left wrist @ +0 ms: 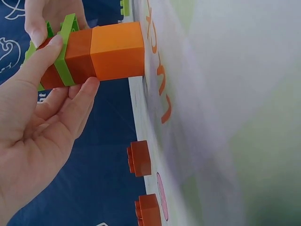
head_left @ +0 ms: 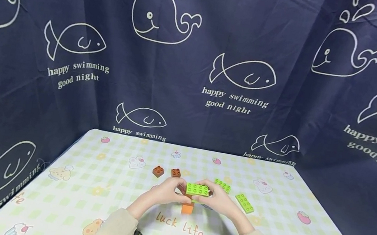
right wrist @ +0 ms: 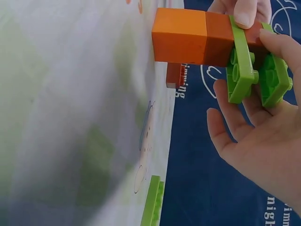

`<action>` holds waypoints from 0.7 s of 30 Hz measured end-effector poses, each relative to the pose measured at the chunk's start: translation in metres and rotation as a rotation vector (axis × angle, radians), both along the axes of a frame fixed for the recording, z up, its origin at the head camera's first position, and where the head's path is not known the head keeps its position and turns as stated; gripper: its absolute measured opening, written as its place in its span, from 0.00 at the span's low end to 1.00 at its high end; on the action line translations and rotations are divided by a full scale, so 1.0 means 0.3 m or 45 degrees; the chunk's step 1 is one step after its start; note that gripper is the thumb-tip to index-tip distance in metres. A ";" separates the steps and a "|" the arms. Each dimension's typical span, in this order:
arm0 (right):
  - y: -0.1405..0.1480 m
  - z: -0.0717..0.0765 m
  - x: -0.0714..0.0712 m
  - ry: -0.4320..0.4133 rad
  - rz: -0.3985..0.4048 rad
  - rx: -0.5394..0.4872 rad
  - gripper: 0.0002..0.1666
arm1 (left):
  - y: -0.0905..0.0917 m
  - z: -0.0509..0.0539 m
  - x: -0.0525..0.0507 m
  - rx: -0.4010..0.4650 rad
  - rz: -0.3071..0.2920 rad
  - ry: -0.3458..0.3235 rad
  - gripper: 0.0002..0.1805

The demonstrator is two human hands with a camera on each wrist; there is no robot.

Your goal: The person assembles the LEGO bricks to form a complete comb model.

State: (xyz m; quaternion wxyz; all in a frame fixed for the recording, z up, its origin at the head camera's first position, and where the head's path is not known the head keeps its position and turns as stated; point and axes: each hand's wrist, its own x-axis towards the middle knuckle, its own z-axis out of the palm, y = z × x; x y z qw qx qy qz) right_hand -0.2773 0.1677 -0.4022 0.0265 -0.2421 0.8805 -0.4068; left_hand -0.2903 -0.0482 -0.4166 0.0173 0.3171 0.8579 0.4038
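Note:
A tower of toy bricks stands on the table: an orange block (left wrist: 117,50) at the bottom, a brown brick (right wrist: 219,38), a lower green brick (right wrist: 241,61), another brown brick (left wrist: 51,78), and an upper green brick (head_left: 197,189) on top. Both green bricks jut out to the right past the brown ones. From the left, my left hand (head_left: 169,191) grips the tower around its upper brown brick and lower green brick. My right hand (head_left: 216,199) pinches the upper green brick from the right, its thumb on the near side; other fingers spread behind.
Two small brown bricks (head_left: 158,171) (head_left: 175,173) lie behind the left hand. Beyond the right hand are two loose green bricks (head_left: 222,185) (head_left: 244,203). A patterned cloth (head_left: 68,204) covers the table, and dark blue curtains (head_left: 193,75) hang around it.

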 end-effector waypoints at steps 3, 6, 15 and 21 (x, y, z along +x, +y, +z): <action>0.002 -0.010 -0.001 -0.058 -0.001 -0.028 0.24 | 0.001 -0.001 0.000 -0.002 -0.005 -0.002 0.15; 0.006 -0.013 -0.003 -0.101 0.015 -0.071 0.25 | 0.003 0.000 -0.001 -0.009 0.006 -0.021 0.15; 0.005 -0.001 -0.008 -0.041 0.008 -0.072 0.24 | 0.002 0.018 -0.006 -0.019 0.015 -0.030 0.15; 0.004 -0.009 0.003 -0.038 -0.004 -0.064 0.26 | -0.005 0.003 0.001 -0.020 -0.018 -0.007 0.13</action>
